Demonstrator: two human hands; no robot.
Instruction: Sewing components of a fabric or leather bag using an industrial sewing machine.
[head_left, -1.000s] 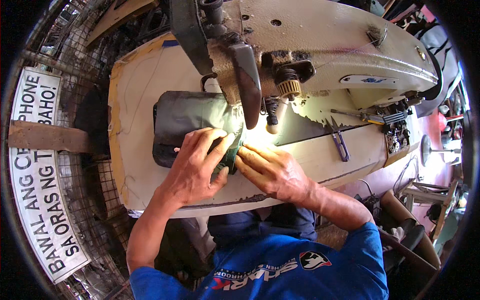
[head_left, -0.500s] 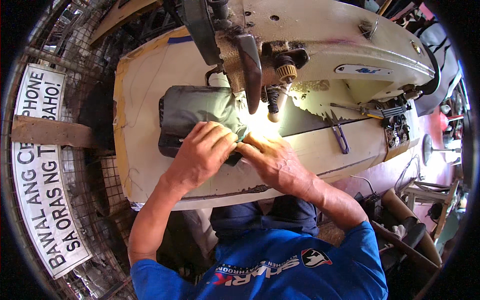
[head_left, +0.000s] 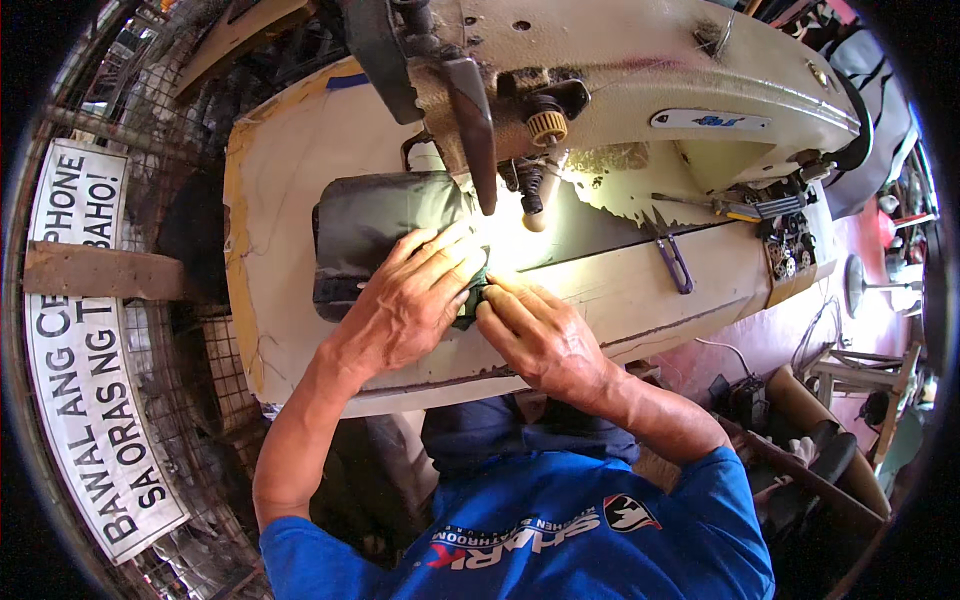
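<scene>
A dark grey-green fabric piece, folded or layered, lies on the sewing machine's bed under the bright lamp. My left hand rests on its right part, fingers stretched toward the needle area and the thumb close to the near edge. Beside it, my right hand has its fingers curled, pinching the fabric's right edge. Both hands are just in front of the sewing machine, below its dark lever. Glare hides the needle and presser foot.
Purple-handled thread snips lie right of my hands. Behind them are a screwdriver and a tray of small metal parts. A wire grid with a white sign stands at the left.
My left hand has moved up and right, its fingers straightening over the fabric. My right hand has drawn slightly nearer to me. The view has shifted a little.
</scene>
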